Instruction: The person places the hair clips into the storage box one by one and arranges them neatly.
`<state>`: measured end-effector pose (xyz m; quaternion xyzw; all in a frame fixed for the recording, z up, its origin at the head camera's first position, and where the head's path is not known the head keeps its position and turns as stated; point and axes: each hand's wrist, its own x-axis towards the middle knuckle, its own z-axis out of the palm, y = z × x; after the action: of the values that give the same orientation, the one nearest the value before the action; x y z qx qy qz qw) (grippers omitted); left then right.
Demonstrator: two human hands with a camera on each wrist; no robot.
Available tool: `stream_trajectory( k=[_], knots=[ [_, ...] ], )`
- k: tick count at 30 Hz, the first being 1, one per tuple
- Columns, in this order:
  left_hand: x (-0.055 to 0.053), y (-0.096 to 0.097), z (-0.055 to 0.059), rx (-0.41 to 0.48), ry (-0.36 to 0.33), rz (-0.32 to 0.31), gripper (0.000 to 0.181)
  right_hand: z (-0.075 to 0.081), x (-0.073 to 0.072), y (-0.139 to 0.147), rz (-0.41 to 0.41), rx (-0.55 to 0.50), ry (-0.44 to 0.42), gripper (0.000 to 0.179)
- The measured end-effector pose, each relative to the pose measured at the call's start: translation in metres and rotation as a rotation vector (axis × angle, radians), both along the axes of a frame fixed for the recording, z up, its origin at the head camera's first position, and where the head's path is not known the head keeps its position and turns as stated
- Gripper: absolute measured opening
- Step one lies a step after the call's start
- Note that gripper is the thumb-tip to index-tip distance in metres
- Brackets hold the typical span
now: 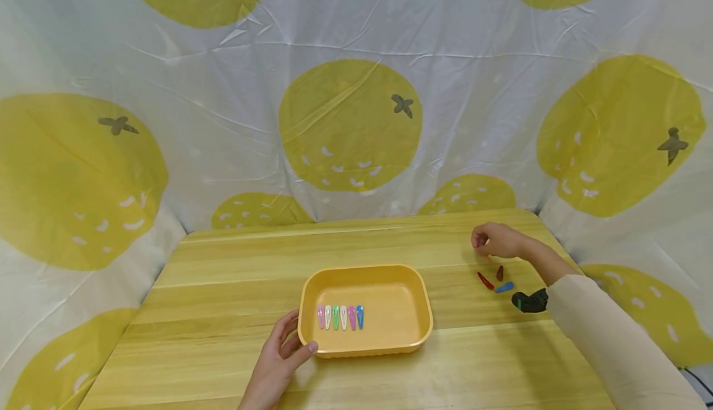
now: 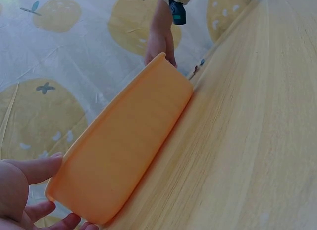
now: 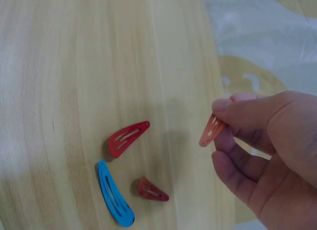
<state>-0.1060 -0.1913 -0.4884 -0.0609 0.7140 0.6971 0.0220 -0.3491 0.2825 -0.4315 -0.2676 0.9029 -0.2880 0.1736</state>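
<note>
An orange plastic tray (image 1: 395,314) sits on the table with a row of several snap hair clips (image 1: 336,318) in its left half, coloured pink, white, green and blue. My left hand (image 1: 278,357) holds the tray's near left corner, thumb on the rim and fingers along the outer side. Over the right part of the table, my right hand (image 3: 277,146) pinches a small orange hair clip (image 3: 211,131) between thumb and forefinger. Below it lie a red clip (image 3: 128,139), a blue clip (image 3: 115,196) and a smaller dark red clip (image 3: 153,190).
The wooden table (image 1: 223,286) is enclosed at the back and sides by a white cloth (image 1: 445,106) printed with yellow fruit. A black device (image 1: 530,301) shows beside the right sleeve (image 1: 618,342), close to the loose clips.
</note>
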Motion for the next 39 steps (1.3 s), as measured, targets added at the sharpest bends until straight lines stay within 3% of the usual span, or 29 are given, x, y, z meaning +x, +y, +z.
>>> stream_trajectory(
  k=[12,39],
  knots=[
    [0.0,-0.001,0.0,0.004,-0.01,0.0,0.077,0.006,0.002,-0.013,0.024,-0.013,0.029,0.006],
    [-0.002,-0.002,-0.002,-0.012,-0.023,-0.003,0.079,0.015,0.008,-0.053,0.164,-0.013,0.059,0.01]
  ],
)
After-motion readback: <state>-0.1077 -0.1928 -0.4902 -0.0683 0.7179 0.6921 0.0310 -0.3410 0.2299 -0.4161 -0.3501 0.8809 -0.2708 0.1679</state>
